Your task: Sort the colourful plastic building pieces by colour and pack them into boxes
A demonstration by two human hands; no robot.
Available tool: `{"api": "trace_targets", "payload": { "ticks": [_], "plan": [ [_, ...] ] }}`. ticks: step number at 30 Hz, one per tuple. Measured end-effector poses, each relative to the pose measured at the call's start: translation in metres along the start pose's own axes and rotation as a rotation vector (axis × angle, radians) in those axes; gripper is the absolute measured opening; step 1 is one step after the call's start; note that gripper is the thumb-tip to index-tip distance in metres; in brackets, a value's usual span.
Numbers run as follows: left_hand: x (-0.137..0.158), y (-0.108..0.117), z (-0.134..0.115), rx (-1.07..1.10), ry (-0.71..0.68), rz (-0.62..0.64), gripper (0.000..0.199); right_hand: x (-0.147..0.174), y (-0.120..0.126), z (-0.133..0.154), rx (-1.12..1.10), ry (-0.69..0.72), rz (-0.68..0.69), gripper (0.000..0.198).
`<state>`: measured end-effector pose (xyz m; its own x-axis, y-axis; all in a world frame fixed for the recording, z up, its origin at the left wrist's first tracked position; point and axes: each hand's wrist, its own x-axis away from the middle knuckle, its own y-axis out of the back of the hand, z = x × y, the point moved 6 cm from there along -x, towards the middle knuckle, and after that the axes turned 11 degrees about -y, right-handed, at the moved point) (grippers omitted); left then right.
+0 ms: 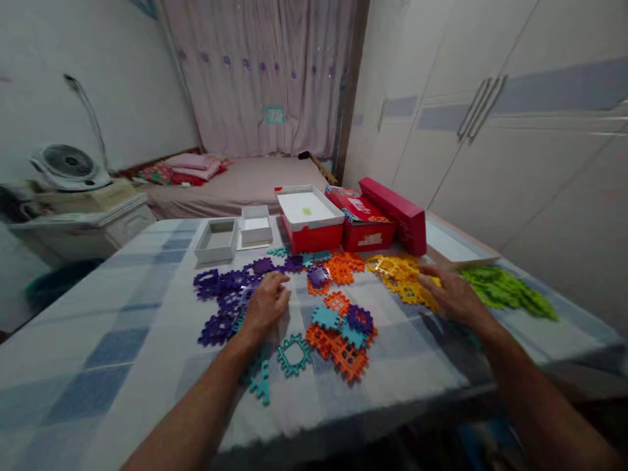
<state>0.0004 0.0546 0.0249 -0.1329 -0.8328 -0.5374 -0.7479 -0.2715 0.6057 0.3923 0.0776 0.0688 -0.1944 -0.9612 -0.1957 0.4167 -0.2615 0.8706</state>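
My left hand [267, 303] is curled at the right edge of a pile of purple interlocking plastic pieces [216, 329]; anything in its fingers is hidden. My right hand [454, 296] reaches in from the right, fingers extended and apart, at the edge of the yellow pieces [405, 278]. Between my hands is a mixed heap with orange pieces [350, 360], turquoise pieces [326, 317] and a purple piece [360, 319]. Nearer me lies a turquoise square frame [294, 354] with toothed edges. Farther back, more orange pieces [343, 265] lie beside the yellow ones.
Lime green pieces [510, 288] are heaped at the right. Along the back stand a grey-white box [216, 242], a small white box [256, 226], a red box with white inside [314, 232], a printed red box [367, 235] and a long red box [397, 209].
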Motion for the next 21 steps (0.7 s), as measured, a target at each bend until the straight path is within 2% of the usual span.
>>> {"api": "trace_targets", "payload": {
  "ticks": [6, 8, 11, 15, 21],
  "plan": [
    [-0.001, 0.002, -0.004, -0.005, -0.005, 0.007, 0.023, 0.003, -0.048, 0.116, -0.159, 0.371, 0.186, 0.040],
    [-0.001, 0.002, -0.007, -0.014, -0.012, 0.013, 0.023, -0.001, -0.067, 0.149, -0.111, 0.413, 0.207, 0.041],
    [-0.001, 0.003, -0.009, -0.031, -0.014, 0.015, 0.023, -0.014, -0.094, 0.185, 0.030, 0.379, 0.212, 0.044],
    [0.000, 0.002, -0.009, -0.050, -0.013, 0.019, 0.024, -0.025, -0.121, 0.206, 0.202, 0.318, 0.214, 0.042],
    [0.001, 0.000, -0.009, -0.064, -0.021, 0.030, 0.023, -0.025, -0.141, 0.201, 0.242, 0.287, 0.216, 0.040]
  ]
}}
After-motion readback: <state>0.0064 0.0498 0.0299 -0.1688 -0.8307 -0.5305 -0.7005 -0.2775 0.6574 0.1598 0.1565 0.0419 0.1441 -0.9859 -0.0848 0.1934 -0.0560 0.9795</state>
